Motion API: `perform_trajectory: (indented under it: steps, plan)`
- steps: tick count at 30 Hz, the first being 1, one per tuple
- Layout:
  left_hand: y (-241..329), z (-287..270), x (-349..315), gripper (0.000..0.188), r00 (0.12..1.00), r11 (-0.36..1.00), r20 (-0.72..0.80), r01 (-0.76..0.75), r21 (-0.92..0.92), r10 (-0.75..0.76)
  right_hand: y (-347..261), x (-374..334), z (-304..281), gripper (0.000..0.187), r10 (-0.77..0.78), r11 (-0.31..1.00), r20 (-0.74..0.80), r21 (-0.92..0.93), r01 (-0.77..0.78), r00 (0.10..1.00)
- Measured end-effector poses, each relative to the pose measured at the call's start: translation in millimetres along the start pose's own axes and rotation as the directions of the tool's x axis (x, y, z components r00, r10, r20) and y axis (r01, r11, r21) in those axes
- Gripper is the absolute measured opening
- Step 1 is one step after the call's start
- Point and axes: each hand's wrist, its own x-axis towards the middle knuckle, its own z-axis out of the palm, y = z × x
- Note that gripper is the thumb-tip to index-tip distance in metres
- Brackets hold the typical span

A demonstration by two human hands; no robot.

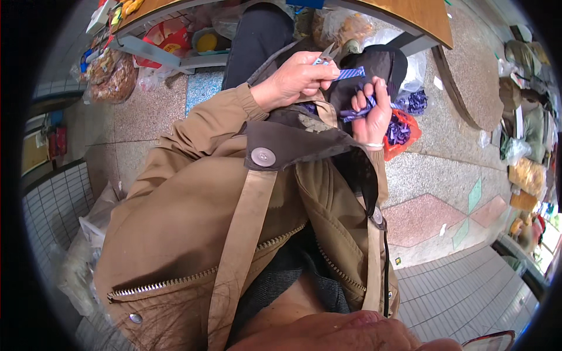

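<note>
My left hand (297, 79) is closed over my lap. Small thread snips (328, 54) stick up out of it, blades pointing away from me. Between its thumb and fingers is a flat blue-and-white striped strip (351, 73), its free end toward my other hand. To the right, my right hand (373, 111) has its fingers curled round a bunched purple striped ribbon-like piece (360, 109). The two hands are a little apart. A dark apron (293, 140) covers my lap beneath them. Right of my knee, a red plastic bag (404, 143) holds more purple striped pieces (398, 130).
Ahead stands a wooden-topped table (430, 23) with a grey metal frame (149, 52). Under it are a red basin (165, 38) and filled plastic bags. A clear bag of brown goods (111, 76) sits at the left. On the right lies a brown mat (471, 82).
</note>
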Motion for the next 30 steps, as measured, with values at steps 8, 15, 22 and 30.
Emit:
perform_trajectory:
  steps: [8,15,22,30]
  plan:
    - [-8,-8,2,0.013,0.998,0.999,-0.058,0.032,-0.017,-0.033,2,-15,15,0.02,-0.152,0.854,0.078,-0.491,0.171,0.985]
    - [-14,-10,6,0.017,0.972,0.756,-0.061,-0.135,0.641,0.225,1,-15,13,0.014,-0.076,0.844,0.038,-0.53,0.085,0.996]
    - [-12,-5,3,0.024,0.764,-0.014,0.273,-0.327,0.945,0.585,-4,-15,11,0.011,0.163,0.906,0.005,-0.397,-0.148,0.987]
    - [-20,-8,6,0.02,0.755,-0.043,0.32,-0.362,0.931,0.573,-1,-16,12,0.011,0.199,0.88,0.021,-0.443,-0.17,0.98]
